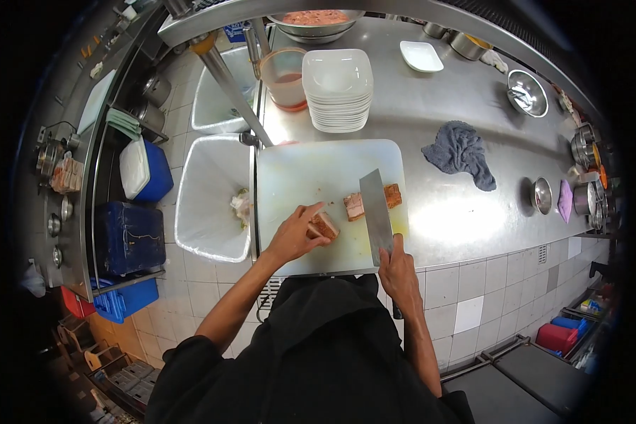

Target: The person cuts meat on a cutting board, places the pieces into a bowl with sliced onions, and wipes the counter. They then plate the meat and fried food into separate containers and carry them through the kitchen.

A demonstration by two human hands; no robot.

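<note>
My left hand (298, 232) is curled round a browned chunk of roast pork (325, 225) on the white cutting board (297, 162). In my right hand (398, 271) is a cleaver (376, 212), its broad blade pointing away from me over the board's right side. A cut piece of roast meat (354, 205) lies just left of the blade. Another browned piece (392, 195) shows on its right, partly hidden by the blade. Small crumbs are scattered over the board.
A tall stack of white dishes (337, 92) stands behind the board, beside a clear plastic tub (284, 79). A lined bin (215, 205) adjoins the counter's left edge. A dark cloth (462, 152) and a metal bowl (527, 93) lie to the right. A steel post rises near the board's far-left corner.
</note>
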